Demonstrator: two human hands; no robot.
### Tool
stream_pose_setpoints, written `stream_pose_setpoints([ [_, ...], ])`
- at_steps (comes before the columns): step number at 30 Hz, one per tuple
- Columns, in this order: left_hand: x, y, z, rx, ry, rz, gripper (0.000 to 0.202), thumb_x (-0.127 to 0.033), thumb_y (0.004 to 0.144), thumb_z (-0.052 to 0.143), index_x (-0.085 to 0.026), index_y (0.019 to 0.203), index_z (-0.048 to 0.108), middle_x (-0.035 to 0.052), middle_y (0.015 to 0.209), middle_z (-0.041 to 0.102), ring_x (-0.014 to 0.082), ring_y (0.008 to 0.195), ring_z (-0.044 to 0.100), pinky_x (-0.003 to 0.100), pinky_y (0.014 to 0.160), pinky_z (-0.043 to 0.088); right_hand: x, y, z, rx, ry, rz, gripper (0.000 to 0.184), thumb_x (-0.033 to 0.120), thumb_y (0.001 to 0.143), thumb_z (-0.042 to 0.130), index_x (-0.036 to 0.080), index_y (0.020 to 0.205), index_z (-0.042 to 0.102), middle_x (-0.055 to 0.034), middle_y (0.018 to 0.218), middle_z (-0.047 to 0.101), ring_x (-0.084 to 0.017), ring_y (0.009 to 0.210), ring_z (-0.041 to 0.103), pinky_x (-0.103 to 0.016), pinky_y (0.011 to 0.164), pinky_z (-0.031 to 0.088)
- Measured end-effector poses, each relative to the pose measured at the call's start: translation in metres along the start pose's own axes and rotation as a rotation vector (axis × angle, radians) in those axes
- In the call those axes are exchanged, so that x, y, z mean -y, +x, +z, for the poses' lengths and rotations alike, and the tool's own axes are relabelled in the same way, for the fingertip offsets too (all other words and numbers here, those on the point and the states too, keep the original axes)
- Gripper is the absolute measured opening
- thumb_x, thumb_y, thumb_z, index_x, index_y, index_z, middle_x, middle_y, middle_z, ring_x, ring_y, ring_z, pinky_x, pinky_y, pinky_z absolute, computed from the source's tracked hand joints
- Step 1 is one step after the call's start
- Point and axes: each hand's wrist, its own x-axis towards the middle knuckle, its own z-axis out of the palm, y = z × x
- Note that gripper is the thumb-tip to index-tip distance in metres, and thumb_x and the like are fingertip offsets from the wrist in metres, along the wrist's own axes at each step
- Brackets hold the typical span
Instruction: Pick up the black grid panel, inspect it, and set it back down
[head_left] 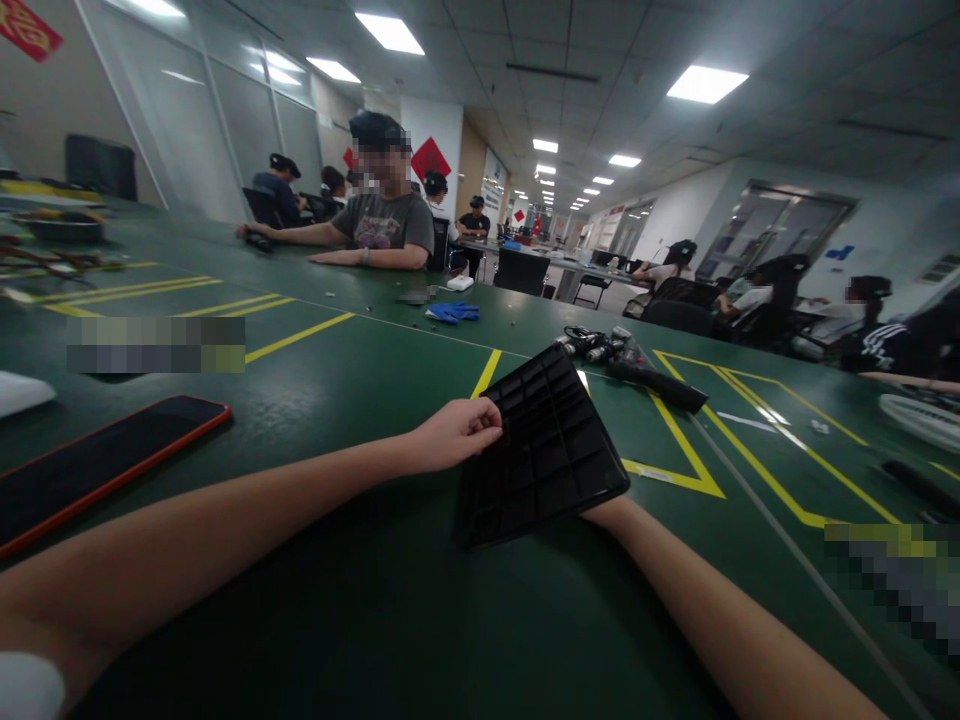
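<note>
A black tray [551, 440] with a grid of shallow compartments is tilted above the green table in front of me. My right hand [609, 512] holds it from behind and below, with the fingers hidden by the tray. At the tray's left side is my left hand [461, 432], its fingers curled together in a pinch over the compartments. Whatever those fingertips hold, if anything, is too small to make out.
A phone with an orange edge [112, 455] lies at left on the green table [360, 620]. Beyond the tray are black cables and devices [600, 345], a dark rod-like object [660, 385] and blue gloves [454, 313]. Across the table sits a person [382, 220].
</note>
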Motion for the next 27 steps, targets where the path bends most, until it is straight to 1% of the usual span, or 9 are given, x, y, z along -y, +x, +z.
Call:
stream_pose_setpoints([
  [6, 0.0, 0.0, 0.003, -0.071, 0.066, 0.035, 0.004, -0.018, 0.075, 0.049, -0.015, 0.077, 0.05, -0.0029, 0.061, 0.047, 0.0084, 0.053, 0.044, 0.02, 0.05, 0.036, 0.014, 0.002, -0.007, 0.077, 0.055, -0.002, 0.047, 0.04, 0.082, 0.048, 0.028, 0.127, 0.046, -0.0033, 0.126, 0.055, -0.02, 0.114, 0.052, -0.036, 0.098, 0.044],
  [11, -0.007, -0.004, 0.003, -0.09, 0.355, 0.181, 0.003, -0.015, 0.069, 0.048, -0.017, 0.071, 0.05, 0.0002, 0.067, 0.049, 0.0116, 0.061, 0.043, 0.024, 0.056, 0.032, 0.019, 0.002, -0.007, 0.047, 0.035, 0.038, 0.046, 0.04, 0.078, 0.054, 0.027, 0.122, 0.051, -0.0037, 0.121, 0.059, -0.023, 0.109, 0.056, -0.038, 0.094, 0.047],
  [13, -0.009, -0.003, 0.002, -0.112, 0.364, 0.179, 0.003, -0.015, 0.068, 0.046, -0.017, 0.067, 0.049, 0.0, 0.066, 0.047, 0.0114, 0.06, 0.041, 0.025, 0.055, 0.03, 0.018, 0.0, -0.006, 0.047, 0.046, 0.066, 0.046, 0.041, 0.077, 0.054, 0.025, 0.12, 0.054, -0.0052, 0.119, 0.06, -0.023, 0.107, 0.057, -0.037, 0.092, 0.048],
  [14, -0.009, -0.002, 0.002, -0.129, 0.311, 0.135, 0.004, -0.015, 0.067, 0.045, -0.017, 0.066, 0.049, -0.0005, 0.064, 0.046, 0.011, 0.058, 0.04, 0.024, 0.054, 0.029, 0.017, 0.0, -0.006, 0.05, 0.054, 0.08, 0.045, 0.041, 0.076, 0.054, 0.024, 0.118, 0.055, -0.0059, 0.117, 0.061, -0.023, 0.106, 0.058, -0.036, 0.092, 0.049],
  [16, -0.008, 0.001, 0.001, -0.168, 0.078, -0.044, 0.005, -0.015, 0.065, 0.043, -0.017, 0.067, 0.048, -0.0016, 0.06, 0.043, 0.0099, 0.052, 0.038, 0.023, 0.05, 0.027, 0.016, -0.001, -0.006, 0.056, 0.06, 0.098, 0.044, 0.04, 0.075, 0.056, 0.023, 0.115, 0.056, -0.007, 0.114, 0.063, -0.024, 0.104, 0.059, -0.036, 0.091, 0.049],
  [19, -0.007, 0.006, -0.001, -0.22, -0.464, -0.397, 0.005, -0.018, 0.066, 0.038, -0.016, 0.067, 0.042, -0.0019, 0.058, 0.041, 0.0084, 0.047, 0.036, 0.021, 0.043, 0.023, 0.016, 0.001, -0.006, 0.069, 0.049, 0.088, 0.044, 0.039, 0.074, 0.057, 0.024, 0.116, 0.056, -0.0069, 0.115, 0.062, -0.024, 0.106, 0.058, -0.036, 0.093, 0.048],
  [21, -0.005, 0.008, -0.003, -0.23, -0.738, -0.542, 0.003, -0.019, 0.067, 0.037, -0.016, 0.068, 0.039, -0.0011, 0.06, 0.042, 0.0076, 0.046, 0.038, 0.019, 0.041, 0.021, 0.018, 0.002, -0.006, 0.096, 0.033, 0.056, 0.044, 0.037, 0.077, 0.054, 0.026, 0.119, 0.054, -0.0058, 0.12, 0.059, -0.023, 0.11, 0.055, -0.036, 0.095, 0.045],
  [24, -0.002, 0.008, -0.003, -0.191, -0.799, -0.569, 0.005, -0.02, 0.068, 0.04, -0.016, 0.069, 0.038, -0.0018, 0.062, 0.041, 0.0061, 0.046, 0.035, 0.019, 0.04, 0.018, 0.021, 0.004, -0.008, 0.124, 0.018, 0.02, 0.043, 0.037, 0.08, 0.05, 0.024, 0.121, 0.053, -0.0057, 0.123, 0.057, -0.022, 0.113, 0.053, -0.035, 0.097, 0.044],
  [27, 0.0, 0.006, -0.002, -0.098, -0.508, -0.419, 0.018, -0.03, 0.07, 0.052, -0.016, 0.078, 0.045, -0.0046, 0.062, 0.037, 0.006, 0.047, 0.032, 0.019, 0.042, 0.019, 0.021, 0.003, -0.009, 0.103, 0.028, 0.023, 0.045, 0.039, 0.079, 0.05, 0.022, 0.121, 0.053, -0.007, 0.123, 0.057, -0.022, 0.114, 0.052, -0.036, 0.098, 0.043],
])
